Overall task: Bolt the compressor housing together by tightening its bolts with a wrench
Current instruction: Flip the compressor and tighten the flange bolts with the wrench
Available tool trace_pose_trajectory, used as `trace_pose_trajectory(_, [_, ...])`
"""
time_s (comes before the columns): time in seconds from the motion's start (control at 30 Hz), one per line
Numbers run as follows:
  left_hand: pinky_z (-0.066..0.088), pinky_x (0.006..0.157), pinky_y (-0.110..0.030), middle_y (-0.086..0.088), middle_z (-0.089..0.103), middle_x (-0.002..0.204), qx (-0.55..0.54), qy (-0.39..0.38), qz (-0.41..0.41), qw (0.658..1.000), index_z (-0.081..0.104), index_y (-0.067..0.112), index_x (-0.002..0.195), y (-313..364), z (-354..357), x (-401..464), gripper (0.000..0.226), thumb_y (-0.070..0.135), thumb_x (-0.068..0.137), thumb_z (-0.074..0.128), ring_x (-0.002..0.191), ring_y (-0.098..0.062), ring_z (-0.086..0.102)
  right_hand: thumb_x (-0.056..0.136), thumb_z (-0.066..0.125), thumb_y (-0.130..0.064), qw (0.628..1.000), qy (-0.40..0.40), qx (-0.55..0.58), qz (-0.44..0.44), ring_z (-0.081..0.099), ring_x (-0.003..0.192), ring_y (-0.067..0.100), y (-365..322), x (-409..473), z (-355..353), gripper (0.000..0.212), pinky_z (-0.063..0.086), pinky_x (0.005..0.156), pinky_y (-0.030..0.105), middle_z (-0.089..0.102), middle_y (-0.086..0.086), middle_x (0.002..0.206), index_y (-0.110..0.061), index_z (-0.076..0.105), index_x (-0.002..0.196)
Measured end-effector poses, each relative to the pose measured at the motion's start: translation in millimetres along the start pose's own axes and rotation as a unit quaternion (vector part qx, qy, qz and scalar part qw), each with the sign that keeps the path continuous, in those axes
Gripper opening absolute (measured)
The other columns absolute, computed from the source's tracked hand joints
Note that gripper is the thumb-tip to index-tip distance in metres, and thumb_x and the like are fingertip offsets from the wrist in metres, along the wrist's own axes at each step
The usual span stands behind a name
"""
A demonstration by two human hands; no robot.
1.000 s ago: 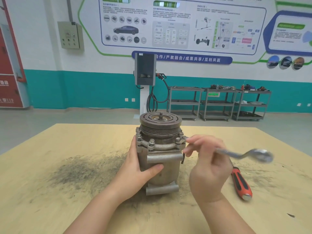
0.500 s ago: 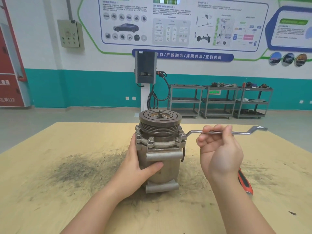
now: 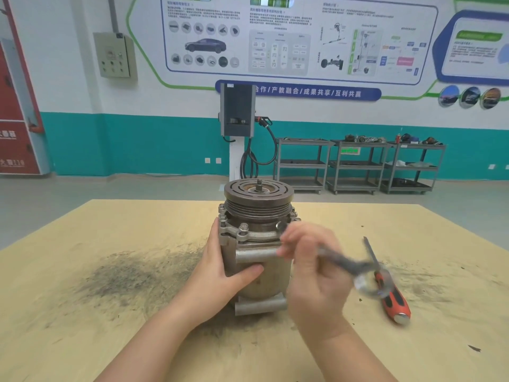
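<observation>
The compressor [image 3: 257,244] stands upright near the middle of the wooden table [image 3: 110,340], with its round grooved pulley [image 3: 258,198] on top. You keep it standing this way so the bolts around its rim are easy to reach from the side.

Your left hand [image 3: 220,274] wraps round the left side of the metal body, with the thumb pressed across the front. It holds on tight so the compressor does not spin or tip when you pull.

Your right hand [image 3: 311,268] has its fingers curled round the handle of the wrench [image 3: 338,261]. The near end of the wrench sits at a bolt on the right side of the rim, just under the pulley. The far end sticks out to the right and looks blurry, so I think you are swinging it. You hold it out along the handle because that makes the turning easier.

Another bolt [image 3: 243,227] shows at the front of the rim. I cannot tell if it is tight yet.

A red and black screwdriver [image 3: 391,293] lies on the table to the right, close by but out of the way.
</observation>
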State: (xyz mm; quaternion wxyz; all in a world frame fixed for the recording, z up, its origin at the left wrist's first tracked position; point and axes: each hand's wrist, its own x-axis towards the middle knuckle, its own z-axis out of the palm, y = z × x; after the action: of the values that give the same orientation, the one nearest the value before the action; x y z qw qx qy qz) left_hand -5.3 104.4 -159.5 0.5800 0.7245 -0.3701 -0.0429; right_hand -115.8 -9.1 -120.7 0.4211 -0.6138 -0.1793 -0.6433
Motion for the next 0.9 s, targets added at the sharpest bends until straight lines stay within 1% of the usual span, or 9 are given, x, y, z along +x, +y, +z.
trace_pose_trajectory(0.13, [0.04, 0.113, -0.043, 0.022, 0.046, 0.145, 0.01, 0.006, 0.005, 1.0, 0.018, 0.039, 0.153, -1.9, 0.2, 0.2, 0.118, 0.08, 0.059, 0.075, 0.135, -0.001, 0.045, 0.104, 0.041, -0.032, 0.996, -0.039, -0.059, -0.056, 0.063, 0.072, 0.012, 0.5, -4.6, 4.2, 0.026, 0.052, 0.07, 0.022, 0.061, -0.005, 0.083, -0.015, 0.058, 0.096])
trace_pose_trajectory(0.23, [0.04, 0.114, -0.044, 0.021, 0.042, 0.149, 0.005, 0.004, -0.002, 1.0, 0.015, 0.044, 0.153, -3.0, -0.5, 0.9, 0.121, 0.083, 0.055, 0.075, 0.137, -0.002, 0.042, 0.103, 0.036, -0.037, 0.993, 0.072, 0.038, 0.08, 0.062, 0.059, 0.016, -5.1, 11.8, -6.4, 0.033, 0.052, 0.059, 0.032, 0.063, -0.004, 0.079, -0.029, 0.062, 0.085])
trace_pose_trajectory(0.33, [0.041, 0.114, -0.043, 0.022, 0.042, 0.148, 0.0, -0.002, -0.011, 1.0, 0.013, 0.05, 0.151, -3.9, -0.7, 1.1, 0.12, 0.083, 0.055, 0.075, 0.136, -0.002, 0.043, 0.104, 0.034, -0.03, 0.936, 0.186, 0.161, 0.253, 0.056, 0.047, 0.017, -2.8, 28.7, -17.7, 0.045, 0.047, 0.049, 0.026, 0.063, 0.001, 0.068, -0.023, 0.063, 0.071])
trace_pose_trajectory(0.43, [0.04, 0.114, -0.044, 0.021, 0.043, 0.149, -0.003, -0.002, -0.014, 1.0, 0.014, 0.049, 0.152, -4.1, -0.8, 1.3, 0.122, 0.084, 0.053, 0.075, 0.136, -0.003, 0.043, 0.106, 0.032, -0.026, 0.881, 0.209, 0.228, 0.359, 0.051, 0.043, 0.015, 8.7, 39.6, -28.5, 0.041, 0.042, 0.044, 0.021, 0.061, 0.004, 0.061, -0.009, 0.053, 0.075])
trace_pose_trajectory(0.57, [0.039, 0.115, -0.043, 0.021, 0.04, 0.15, 0.005, -0.002, -0.013, 1.0, 0.013, 0.048, 0.153, -2.7, -0.8, 0.7, 0.123, 0.085, 0.052, 0.074, 0.137, -0.003, 0.042, 0.105, 0.034, -0.028, 0.833, 0.184, 0.289, 0.435, 0.048, 0.044, 0.014, 17.1, 49.7, -38.4, 0.038, 0.042, 0.044, 0.02, 0.058, 0.004, 0.062, -0.009, 0.051, 0.076])
trace_pose_trajectory(0.67, [0.039, 0.115, -0.044, 0.022, 0.041, 0.15, 0.004, -0.003, -0.015, 1.0, 0.013, 0.048, 0.152, -3.2, -1.0, 0.9, 0.121, 0.084, 0.054, 0.074, 0.137, -0.002, 0.042, 0.105, 0.038, -0.032, 0.905, 0.188, 0.198, 0.327, 0.052, 0.045, 0.015, 14.3, 35.3, -27.2, 0.043, 0.045, 0.046, 0.023, 0.06, 0.003, 0.066, -0.017, 0.06, 0.071])
trace_pose_trajectory(0.77, [0.037, 0.116, -0.044, 0.022, 0.04, 0.151, 0.011, 0.002, -0.011, 1.0, 0.013, 0.047, 0.153, -4.1, -1.2, 1.2, 0.122, 0.085, 0.055, 0.074, 0.139, -0.002, 0.04, 0.101, 0.046, -0.036, 0.99, 0.103, 0.036, 0.091, 0.06, 0.057, 0.012, 5.4, 13.4, -11.1, 0.033, 0.05, 0.06, 0.023, 0.063, -0.005, 0.071, -0.023, 0.065, 0.078])
trace_pose_trajectory(0.83, [0.035, 0.117, -0.042, 0.016, 0.041, 0.149, 0.012, 0.002, -0.015, 1.0, 0.011, 0.043, 0.154, -5.4, -0.8, 0.8, 0.128, 0.088, 0.051, 0.072, 0.138, -0.003, 0.04, 0.099, 0.055, -0.03, 0.998, -0.014, -0.053, -0.036, 0.061, 0.072, 0.011, 2.6, 2.5, -2.8, 0.032, 0.05, 0.069, 0.022, 0.063, -0.001, 0.077, -0.007, 0.068, 0.082])
trace_pose_trajectory(0.9, [0.036, 0.116, -0.046, 0.001, 0.043, 0.146, -0.007, 0.002, -0.035, 0.999, 0.008, 0.043, 0.154, -6.7, 0.2, 0.6, 0.129, 0.08, 0.052, 0.077, 0.137, -0.014, 0.042, 0.096, 0.06, -0.025, 0.985, -0.079, -0.122, -0.091, 0.061, 0.077, 0.015, 1.6, -0.6, 2.1, 0.032, 0.052, 0.068, 0.029, 0.065, 0.005, 0.081, 0.001, 0.07, 0.081])
